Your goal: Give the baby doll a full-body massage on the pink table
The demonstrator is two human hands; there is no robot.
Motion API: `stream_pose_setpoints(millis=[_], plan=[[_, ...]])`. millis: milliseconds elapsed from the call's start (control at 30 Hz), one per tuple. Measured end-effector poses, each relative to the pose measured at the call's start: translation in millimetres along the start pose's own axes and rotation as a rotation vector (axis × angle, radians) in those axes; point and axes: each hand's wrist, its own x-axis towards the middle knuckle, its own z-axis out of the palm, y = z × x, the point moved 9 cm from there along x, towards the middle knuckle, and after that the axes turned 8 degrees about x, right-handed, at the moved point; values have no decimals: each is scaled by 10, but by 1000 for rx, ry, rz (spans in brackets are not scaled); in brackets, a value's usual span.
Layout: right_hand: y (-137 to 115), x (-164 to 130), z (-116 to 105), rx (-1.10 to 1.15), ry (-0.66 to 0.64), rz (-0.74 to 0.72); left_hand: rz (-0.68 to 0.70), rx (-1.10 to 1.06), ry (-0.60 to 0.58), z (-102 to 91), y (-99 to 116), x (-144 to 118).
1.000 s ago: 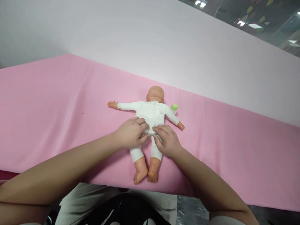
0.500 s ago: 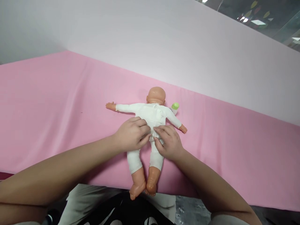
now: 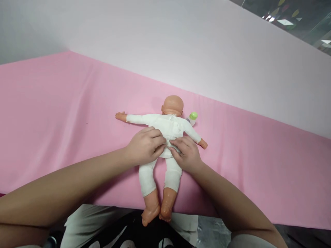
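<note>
A baby doll [image 3: 169, 125] with a white cloth body lies face down, arms spread and legs pointing towards me. My left hand [image 3: 147, 144] is at the left of its lower back, fingers curled and pinching near the middle. Opposite it, my right hand [image 3: 186, 151] bends its fingers and thumb against the right of the lower back, also in a pinch. The fingertips of both hands almost meet, and the cloth between them is partly hidden. Beyond the doll's right arm lies a small clear bottle with a green cap [image 3: 192, 117].
A pink cover [image 3: 51, 103] spreads over the table beneath the doll. Behind it rises a pale wall or panel [image 3: 155, 41], with a dark glass area at upper right. The doll's feet hang over the near edge, close to my body.
Both hands stay at the doll's lower back with only small finger shifts. The doll's feet appear slightly lower in the view.
</note>
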Motion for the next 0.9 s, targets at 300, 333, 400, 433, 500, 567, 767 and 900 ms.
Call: stream_pose_setpoints(millis=[300,333,400,433,500,567,767,900], plan=[[216,60,149,89,-160,181,-126,-83,-260,273,-186,33],[226,69,142,117,-160,194,-132,-96,-265,254,-196,35],[239,82,119,179,-141,216,-144,-125,-256,200,-216,38],[246,85,103,204,-121,228,-150,-142,-247,175,-224,39],[249,84,81,214,-81,241,-157,-162,-211,132,-240,43],[213,82,61,156,-42,208,-150,-131,-131,78,-249,52],[115,68,57,-30,6,69,-66,7,-19,97,-183,52],[206,55,195,-18,-139,93,-76,-11,-206,315,-188,49]])
